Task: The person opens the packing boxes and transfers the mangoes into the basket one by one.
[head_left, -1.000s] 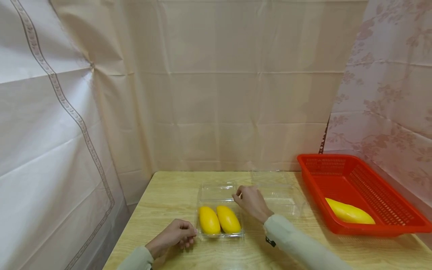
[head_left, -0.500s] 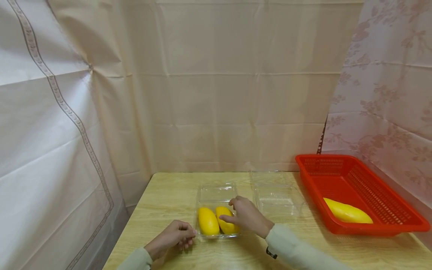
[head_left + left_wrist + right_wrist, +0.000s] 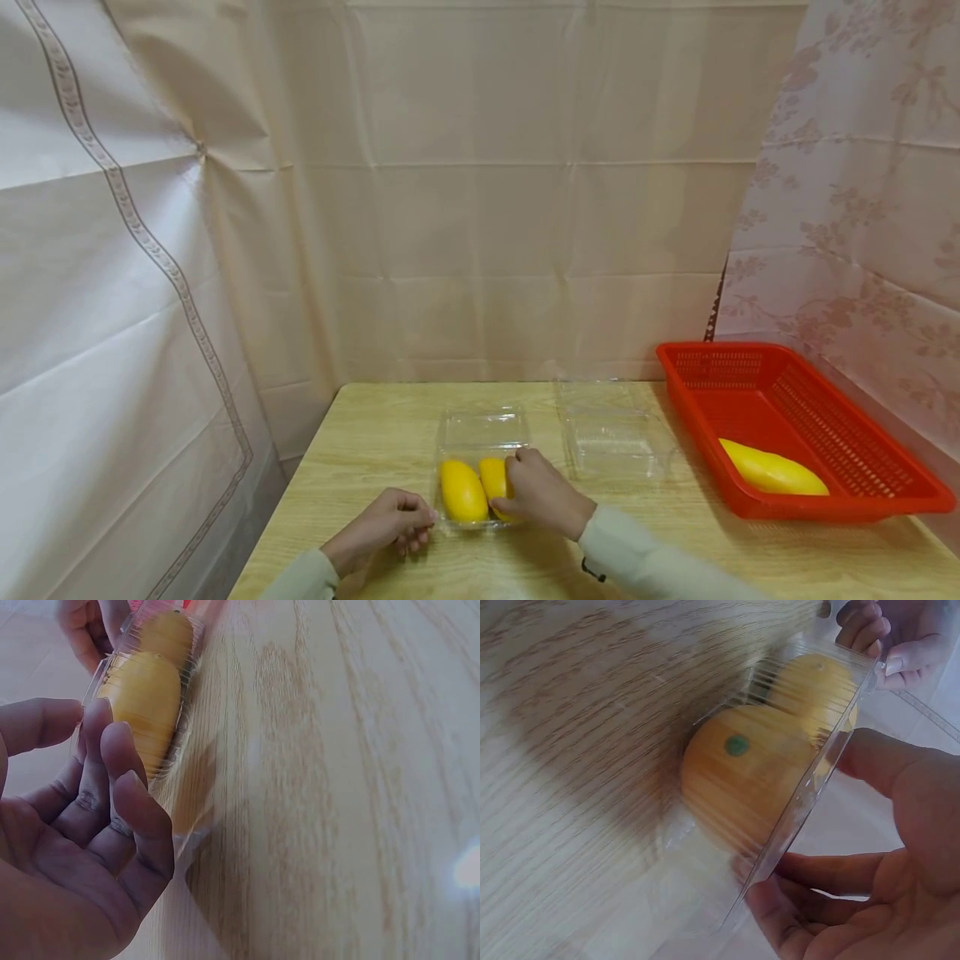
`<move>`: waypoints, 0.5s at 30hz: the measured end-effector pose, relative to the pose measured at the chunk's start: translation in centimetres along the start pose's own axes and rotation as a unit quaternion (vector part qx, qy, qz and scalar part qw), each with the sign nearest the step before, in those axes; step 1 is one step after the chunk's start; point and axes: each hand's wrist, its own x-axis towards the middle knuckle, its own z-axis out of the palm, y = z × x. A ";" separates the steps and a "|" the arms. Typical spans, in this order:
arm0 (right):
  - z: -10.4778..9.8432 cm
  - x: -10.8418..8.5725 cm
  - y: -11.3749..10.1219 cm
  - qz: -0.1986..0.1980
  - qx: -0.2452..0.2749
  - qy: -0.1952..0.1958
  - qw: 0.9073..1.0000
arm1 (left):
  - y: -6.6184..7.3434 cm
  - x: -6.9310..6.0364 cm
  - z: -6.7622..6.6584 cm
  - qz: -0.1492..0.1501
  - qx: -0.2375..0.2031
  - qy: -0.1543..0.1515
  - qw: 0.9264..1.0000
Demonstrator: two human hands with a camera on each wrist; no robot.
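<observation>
The left hand (image 3: 386, 521), fingers curled, pinches the near-left corner of the clear container (image 3: 483, 427). The left mango (image 3: 463, 492) lies inside. The right mango (image 3: 492, 477), also inside, is gripped between thumb and fingers of the right hand (image 3: 543, 493).

Behind the bare right hand (image 3: 543, 492) comes a pale grey-green cloth sleeve (image 3: 660, 554), softly creased, with a plain cuff — and under that cuff's edge shows a narrow black wristband (image 3: 592, 572). Behind the bare left hand (image 3: 386, 525) sits a matching pale cloth sleeve (image 3: 302, 577), a small dark piece — too cropped to identify — at its edge.
</observation>
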 end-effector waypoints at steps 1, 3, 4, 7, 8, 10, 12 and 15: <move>0.1 0.0 0.0 -0.005 -0.008 0.002 1.000 | 0.0 0.0 0.0 0.000 0.000 0.000 1.000; 0.3 0.1 0.0 -0.011 -0.025 0.005 1.000 | 0.0 0.0 0.0 0.001 0.001 -0.001 1.000; 0.4 0.2 -0.1 -0.011 -0.031 0.006 0.999 | 0.0 0.0 0.0 0.000 0.002 -0.002 1.000; 0.5 0.3 -0.4 -0.011 -0.045 0.005 0.999 | 0.0 0.0 0.0 0.001 0.001 -0.004 1.000; 0.5 0.3 -0.4 -0.012 -0.051 0.004 0.999 | 0.1 0.0 0.0 0.002 0.001 -0.004 1.000; 0.5 0.4 -0.6 -0.016 -0.062 0.001 0.998 | 0.1 0.0 -0.1 0.002 0.000 -0.005 1.000; 0.6 0.5 -0.8 -0.021 -0.073 0.000 0.997 | 0.1 0.0 -0.1 0.002 0.001 -0.006 1.000; 0.6 0.7 -1.0 -0.026 -0.085 -0.001 0.996 | 0.1 0.0 -0.1 0.001 0.004 -0.006 1.000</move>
